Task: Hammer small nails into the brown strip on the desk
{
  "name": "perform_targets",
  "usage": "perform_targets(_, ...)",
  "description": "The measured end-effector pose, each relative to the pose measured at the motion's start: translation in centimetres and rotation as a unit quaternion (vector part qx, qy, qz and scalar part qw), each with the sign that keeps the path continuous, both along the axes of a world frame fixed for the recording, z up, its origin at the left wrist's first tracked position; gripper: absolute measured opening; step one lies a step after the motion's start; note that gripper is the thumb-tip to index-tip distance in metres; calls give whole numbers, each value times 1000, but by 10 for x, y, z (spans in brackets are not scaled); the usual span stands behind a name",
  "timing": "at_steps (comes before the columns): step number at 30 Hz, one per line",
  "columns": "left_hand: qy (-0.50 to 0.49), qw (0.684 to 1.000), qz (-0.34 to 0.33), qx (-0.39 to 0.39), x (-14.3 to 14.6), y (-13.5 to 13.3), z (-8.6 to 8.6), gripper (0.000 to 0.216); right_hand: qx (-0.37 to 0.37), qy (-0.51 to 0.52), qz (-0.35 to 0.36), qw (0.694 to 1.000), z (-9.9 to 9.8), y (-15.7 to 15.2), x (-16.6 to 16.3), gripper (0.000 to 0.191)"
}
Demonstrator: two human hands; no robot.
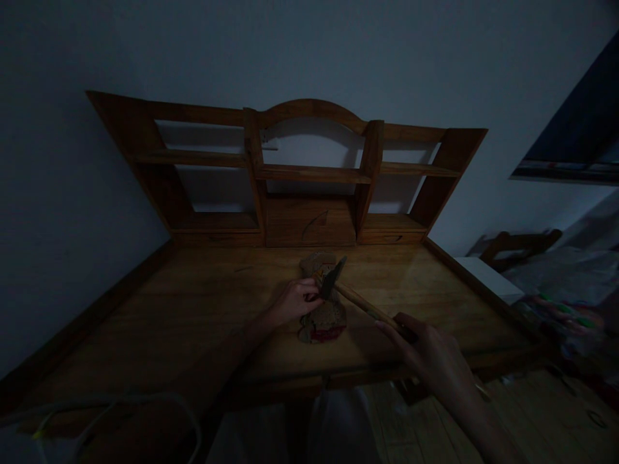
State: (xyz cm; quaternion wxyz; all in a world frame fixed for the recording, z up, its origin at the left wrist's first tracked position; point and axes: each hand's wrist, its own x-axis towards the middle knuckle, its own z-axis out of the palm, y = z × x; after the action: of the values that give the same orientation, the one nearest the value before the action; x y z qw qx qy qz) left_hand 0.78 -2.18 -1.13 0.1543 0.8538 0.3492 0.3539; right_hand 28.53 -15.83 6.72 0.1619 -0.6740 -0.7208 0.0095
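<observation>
My right hand (420, 348) is closed around the wooden handle of a hammer-like tool (360, 301). The dark metal head is at the desk's middle, angled over a brown, rough-textured bundle (326, 316) with red patches. My left hand (296, 299) rests beside that bundle, fingers curled in close to the metal head. A small orange-yellow bit (318, 277) shows near those fingertips. What the left fingers grip is hidden, and the dim light blurs the bundle's kind.
A wooden desk (203, 309) has a raised edge on both sides. Along its back stands a wooden shelf unit (314, 173) against the wall. At the right are a white surface (488, 278), a wooden chair back (522, 248) and plastic bags (570, 277). Pale cables (145, 398) curve at lower left.
</observation>
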Motion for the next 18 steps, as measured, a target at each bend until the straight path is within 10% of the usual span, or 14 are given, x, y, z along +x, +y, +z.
perform_targets(18, -36, 999, -15, -8, 5, 0, -4, 19, 12, 20, -29, 999, 4, -1, 1, 41)
